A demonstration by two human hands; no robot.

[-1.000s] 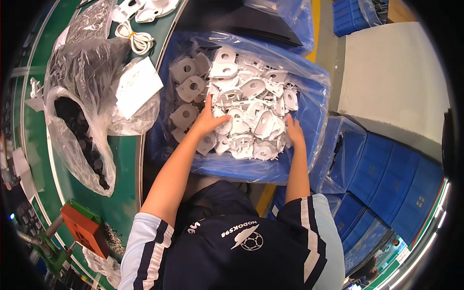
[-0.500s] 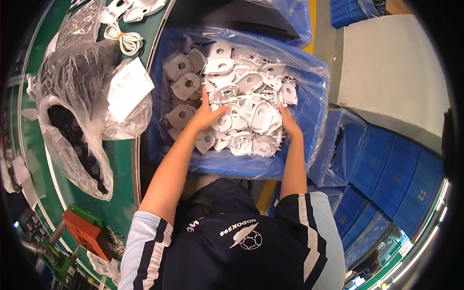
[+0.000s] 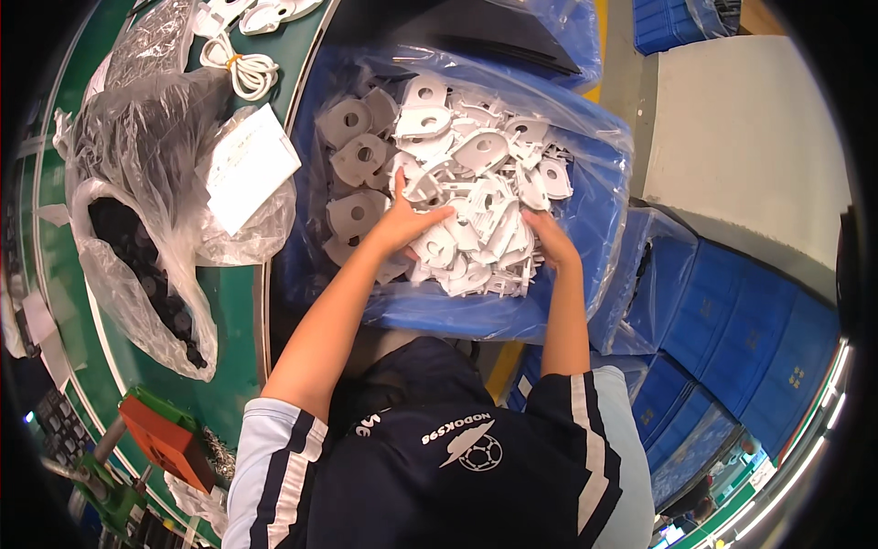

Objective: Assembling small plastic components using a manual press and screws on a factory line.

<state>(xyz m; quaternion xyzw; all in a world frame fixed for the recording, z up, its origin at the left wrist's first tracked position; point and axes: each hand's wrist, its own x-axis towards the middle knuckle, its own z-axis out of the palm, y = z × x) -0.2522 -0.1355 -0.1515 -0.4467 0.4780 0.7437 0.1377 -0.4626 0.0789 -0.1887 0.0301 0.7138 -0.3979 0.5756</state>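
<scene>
Within the head view, a blue bin (image 3: 457,316) lined with clear film (image 3: 599,128) is bounded on its left by the edge of a green surface (image 3: 240,311). Strips of bare liner are left along the bin's right and near walls; toward the left wall, room is taken up by more parts in shade. White plastic parts (image 3: 480,151) are heaped in the bin, between and beyond the two hands. At the heap's left side, the left hand (image 3: 402,224) is laid with thumb and forefinger spread, its other fingers mostly hidden. Against the right side the right hand (image 3: 553,240) is set, fingers bent inward; whether a part is gripped cannot be told. Lower layers are buried, and white pieces (image 3: 265,16) on the surface are cut off by the upper edge. Many angles are taken by the parts: the long axis of one near the heap's middle is slanted from lower left to upper right, while a narrow-looking one beside the right hand is pointed nearly toward the wearer.
</scene>
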